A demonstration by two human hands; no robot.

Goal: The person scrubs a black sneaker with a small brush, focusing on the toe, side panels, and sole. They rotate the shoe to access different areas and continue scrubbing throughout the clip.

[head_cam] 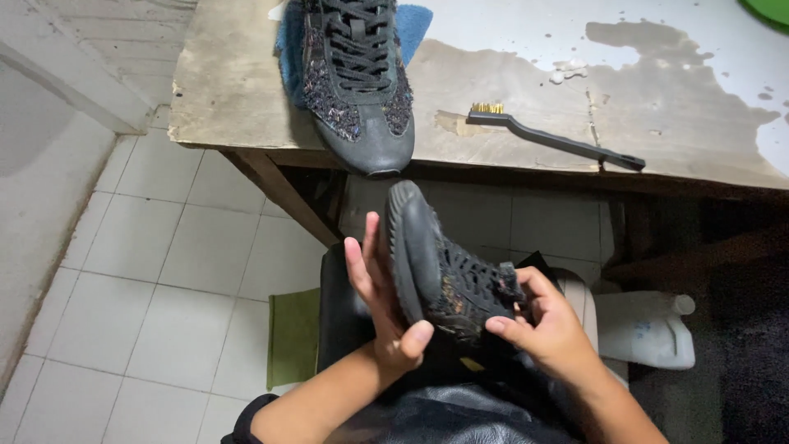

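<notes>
I hold a black lace-up shoe [436,263] over my lap, toe pointing up and away, sole turned to the left. My left hand [380,304] cups the sole from below, thumb pressed on the shoe's side. My right hand [546,325] grips the shoe's collar and heel end, fingers at the laces. A second matching black shoe [357,82] with speckled side panels rests on the worn table [230,90], its toe at the near edge, lying on a blue cloth [411,20].
A thin black brush with brass bristles [555,136] lies on the table's wet, stained top. A white plastic jug [645,329] stands on the floor at right. A green cloth [292,337] lies on the white tiled floor. A black apron covers my lap.
</notes>
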